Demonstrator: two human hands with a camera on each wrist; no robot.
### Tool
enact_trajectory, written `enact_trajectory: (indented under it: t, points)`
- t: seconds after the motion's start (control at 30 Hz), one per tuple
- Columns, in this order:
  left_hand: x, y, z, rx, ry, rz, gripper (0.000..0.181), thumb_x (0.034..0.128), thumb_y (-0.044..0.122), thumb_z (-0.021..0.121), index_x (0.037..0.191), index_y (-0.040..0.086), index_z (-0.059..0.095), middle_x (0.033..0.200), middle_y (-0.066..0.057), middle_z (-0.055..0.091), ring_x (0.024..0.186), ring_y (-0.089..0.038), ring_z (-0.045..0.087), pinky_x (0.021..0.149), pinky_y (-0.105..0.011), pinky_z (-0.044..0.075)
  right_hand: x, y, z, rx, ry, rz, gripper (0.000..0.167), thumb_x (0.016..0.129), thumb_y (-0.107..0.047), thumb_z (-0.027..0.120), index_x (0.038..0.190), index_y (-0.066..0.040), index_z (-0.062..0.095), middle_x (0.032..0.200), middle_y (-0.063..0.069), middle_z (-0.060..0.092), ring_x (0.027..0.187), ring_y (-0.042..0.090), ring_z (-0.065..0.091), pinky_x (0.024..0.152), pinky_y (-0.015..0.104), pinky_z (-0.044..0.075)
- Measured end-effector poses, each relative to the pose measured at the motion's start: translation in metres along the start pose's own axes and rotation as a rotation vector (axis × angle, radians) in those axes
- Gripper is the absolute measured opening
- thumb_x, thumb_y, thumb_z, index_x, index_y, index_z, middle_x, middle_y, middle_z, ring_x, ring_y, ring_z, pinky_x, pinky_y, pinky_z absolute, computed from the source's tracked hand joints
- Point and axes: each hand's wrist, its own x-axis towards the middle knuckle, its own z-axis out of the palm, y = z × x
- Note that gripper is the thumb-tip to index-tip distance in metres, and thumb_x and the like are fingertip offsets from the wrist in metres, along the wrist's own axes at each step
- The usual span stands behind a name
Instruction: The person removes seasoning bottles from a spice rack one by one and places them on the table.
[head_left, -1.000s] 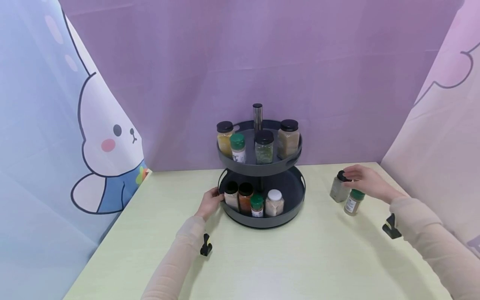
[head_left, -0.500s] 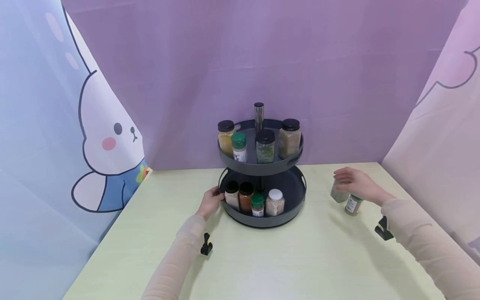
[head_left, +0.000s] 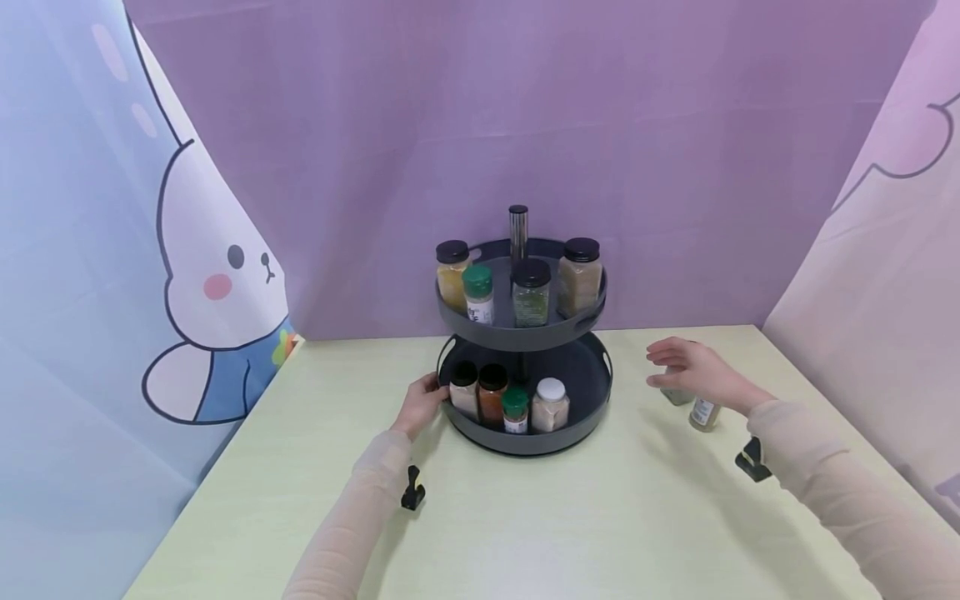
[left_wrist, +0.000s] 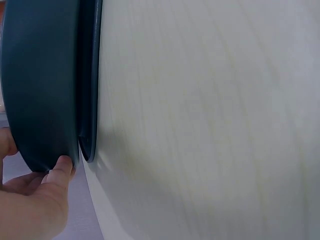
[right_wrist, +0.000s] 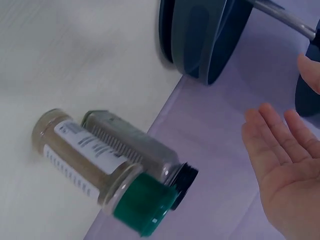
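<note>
In the head view, a dark grey two-tier turntable [head_left: 525, 444] stands on the table. My left hand [head_left: 420, 406] grips the left side of its lower tray; in the left wrist view the fingers [left_wrist: 60, 172] wrap the tray's wall. My right hand [head_left: 697, 372] hovers over the right side of the table with its fingers extended, holding nothing. Below and behind it stand a black-capped spice jar [head_left: 677, 397] and a green-capped spice bottle [head_left: 703, 414], both partly covered by the hand. The right wrist view shows the green-capped bottle [right_wrist: 82, 157] beside the black-capped jar [right_wrist: 132, 140].
Several jars line the lower tray, including a white-capped jar [head_left: 550, 406] and a small green-capped bottle [head_left: 514, 411]. On the upper tray [head_left: 517, 338] stand more jars, such as a green herb jar [head_left: 531, 293]. A purple curtain [head_left: 525, 125] hangs behind the table [head_left: 570, 525].
My right hand has moved left from above the black-capped jar, with nothing in it; both loose containers stay put. My left hand stays on the lower tray.
</note>
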Motion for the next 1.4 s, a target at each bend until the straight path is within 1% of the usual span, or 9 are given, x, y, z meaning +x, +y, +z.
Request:
enact_trajectory:
  t: [0.1, 0.3, 0.5, 0.6, 0.77, 0.83, 1.0, 1.23, 1.4]
  points:
    - [0.0, 0.0, 0.0, -0.008, -0.006, 0.001, 0.038, 0.09, 0.004, 0.048, 0.126, -0.007, 0.049, 0.12, -0.024, 0.056, 0.107, -0.027, 0.054, 0.094, -0.037, 0.044, 0.002, -0.003, 0.003, -0.004, -0.013, -0.011, 0.052, 0.084, -0.019, 0.065, 0.125, 0.006, 0.045, 0.123, 0.026, 0.052, 0.115, 0.042, 0.049, 0.096, 0.051, 0.041]
    - [0.001, 0.002, -0.001, -0.025, -0.022, 0.008, 0.04, 0.0908, 0.004, 0.047, 0.129, -0.008, 0.045, 0.123, -0.027, 0.054, 0.111, -0.029, 0.053, 0.096, -0.039, 0.043, 0.006, -0.009, 0.009, -0.004, -0.036, -0.011, 0.053, 0.083, -0.023, 0.066, 0.125, 0.003, 0.046, 0.124, 0.023, 0.053, 0.117, 0.041, 0.048, 0.098, 0.05, 0.039]
    - [0.002, 0.001, -0.001, -0.016, -0.011, -0.004, 0.04, 0.0909, 0.004, 0.047, 0.129, -0.007, 0.046, 0.122, -0.025, 0.055, 0.11, -0.028, 0.053, 0.096, -0.038, 0.043, 0.009, -0.014, 0.018, 0.011, -0.052, -0.021, 0.052, 0.082, -0.025, 0.068, 0.124, 0.0, 0.048, 0.124, 0.02, 0.054, 0.117, 0.038, 0.049, 0.098, 0.049, 0.039]
    - [0.003, 0.0, -0.001, -0.016, -0.005, -0.01, 0.04, 0.0908, 0.004, 0.047, 0.129, -0.007, 0.046, 0.123, -0.025, 0.055, 0.111, -0.028, 0.053, 0.097, -0.038, 0.042, 0.013, -0.015, 0.024, 0.02, -0.066, -0.03, 0.053, 0.082, -0.025, 0.068, 0.124, 0.001, 0.048, 0.124, 0.021, 0.053, 0.116, 0.038, 0.049, 0.098, 0.048, 0.041]
    - [0.002, 0.0, 0.0, -0.022, -0.003, -0.001, 0.041, 0.0902, 0.003, 0.047, 0.129, -0.008, 0.045, 0.123, -0.026, 0.054, 0.113, -0.03, 0.052, 0.098, -0.04, 0.042, 0.018, -0.017, 0.033, 0.061, -0.081, -0.067, 0.05, 0.082, -0.015, 0.067, 0.123, 0.006, 0.047, 0.122, 0.026, 0.053, 0.114, 0.039, 0.05, 0.097, 0.047, 0.042]
    - [0.002, 0.0, 0.0, -0.017, -0.002, 0.003, 0.041, 0.0901, 0.002, 0.047, 0.129, -0.009, 0.045, 0.123, -0.027, 0.054, 0.113, -0.031, 0.052, 0.098, -0.04, 0.042, 0.019, -0.017, 0.037, 0.062, -0.085, -0.066, 0.05, 0.082, -0.015, 0.067, 0.123, 0.006, 0.047, 0.122, 0.026, 0.053, 0.115, 0.039, 0.05, 0.097, 0.048, 0.042]
    - [0.001, 0.0, -0.001, -0.01, -0.004, -0.003, 0.04, 0.089, 0.004, 0.048, 0.128, -0.007, 0.047, 0.123, -0.025, 0.055, 0.112, -0.03, 0.053, 0.097, -0.039, 0.043, 0.02, -0.019, 0.045, 0.051, -0.106, -0.05, 0.051, 0.082, -0.02, 0.068, 0.123, 0.003, 0.048, 0.125, 0.024, 0.052, 0.116, 0.037, 0.05, 0.097, 0.046, 0.042]
    - [0.0, 0.001, -0.001, -0.013, -0.004, -0.007, 0.041, 0.0894, 0.005, 0.048, 0.129, -0.006, 0.047, 0.123, -0.024, 0.054, 0.113, -0.029, 0.052, 0.098, -0.039, 0.042, 0.022, -0.025, 0.059, 0.072, -0.127, -0.085, 0.049, 0.081, -0.014, 0.068, 0.121, 0.006, 0.048, 0.122, 0.024, 0.054, 0.113, 0.037, 0.052, 0.096, 0.048, 0.042]
    - [-0.001, 0.001, -0.001, -0.012, -0.006, -0.013, 0.04, 0.0899, 0.005, 0.048, 0.129, -0.006, 0.047, 0.123, -0.024, 0.054, 0.112, -0.029, 0.052, 0.097, -0.039, 0.042, 0.024, -0.029, 0.068, 0.073, -0.147, -0.093, 0.05, 0.081, -0.013, 0.067, 0.122, 0.007, 0.047, 0.122, 0.023, 0.054, 0.113, 0.037, 0.051, 0.095, 0.048, 0.042]
